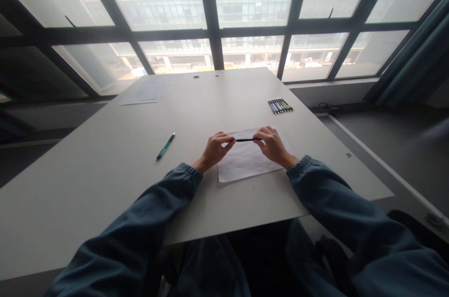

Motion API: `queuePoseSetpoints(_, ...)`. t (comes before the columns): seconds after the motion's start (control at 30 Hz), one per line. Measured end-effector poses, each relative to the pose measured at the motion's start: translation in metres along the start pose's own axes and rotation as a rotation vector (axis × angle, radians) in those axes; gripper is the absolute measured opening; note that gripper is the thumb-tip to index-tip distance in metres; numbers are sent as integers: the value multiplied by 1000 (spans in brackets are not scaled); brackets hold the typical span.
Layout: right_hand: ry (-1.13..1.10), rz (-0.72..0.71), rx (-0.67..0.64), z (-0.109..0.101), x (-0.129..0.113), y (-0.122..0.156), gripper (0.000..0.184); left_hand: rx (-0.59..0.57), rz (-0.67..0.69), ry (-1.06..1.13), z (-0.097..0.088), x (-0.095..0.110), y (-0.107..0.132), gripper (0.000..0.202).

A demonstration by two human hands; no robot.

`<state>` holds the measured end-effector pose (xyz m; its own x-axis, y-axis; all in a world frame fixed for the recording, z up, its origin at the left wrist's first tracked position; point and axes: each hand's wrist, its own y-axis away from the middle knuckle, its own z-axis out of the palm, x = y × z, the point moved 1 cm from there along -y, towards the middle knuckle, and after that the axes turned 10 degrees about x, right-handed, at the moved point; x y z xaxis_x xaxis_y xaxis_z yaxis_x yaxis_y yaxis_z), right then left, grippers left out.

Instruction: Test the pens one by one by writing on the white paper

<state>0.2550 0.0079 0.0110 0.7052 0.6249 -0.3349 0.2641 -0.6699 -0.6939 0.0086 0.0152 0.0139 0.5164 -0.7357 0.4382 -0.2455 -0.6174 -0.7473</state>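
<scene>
The left hand (216,148) and right hand (272,147), fingertips closed, pinch opposite ends of a black pen (244,140) over the paper (245,166), a grip that likely steadies it, while a green pen (165,147) lies apart on the surface (210,100).

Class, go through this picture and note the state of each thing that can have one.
Left hand: pinching one end of the black pen.
Right hand: gripping the pen's other end.
Black pen: held roughly level above the sheet.
White sheet: lying flat, partly beneath the hands.
Green pen: lying slantwise on the table.
Row of pens: lying side by side.
Curtain: gathered at right.
</scene>
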Motion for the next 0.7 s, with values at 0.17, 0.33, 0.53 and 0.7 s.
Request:
queuePoseSetpoints(0.17, -9, -5, 1, 0, 0, 1, 8, 8, -26, 24, 2, -1, 1, 13)
queuePoseSetpoints(0.33, -4, -19, 12, 0, 2, 1, 7, 45, -93, 67, 4, -3, 3, 11)
queuePoseSetpoints(0.53, -14, -22, 20, 2, 3, 1, 7, 73, -163, 60, 2, -3, 3, 18)
queuePoseSetpoints(0.7, -30, -26, 25, 3, 4, 2, 7, 94, -167, 62, 2, -2, 2, 14)
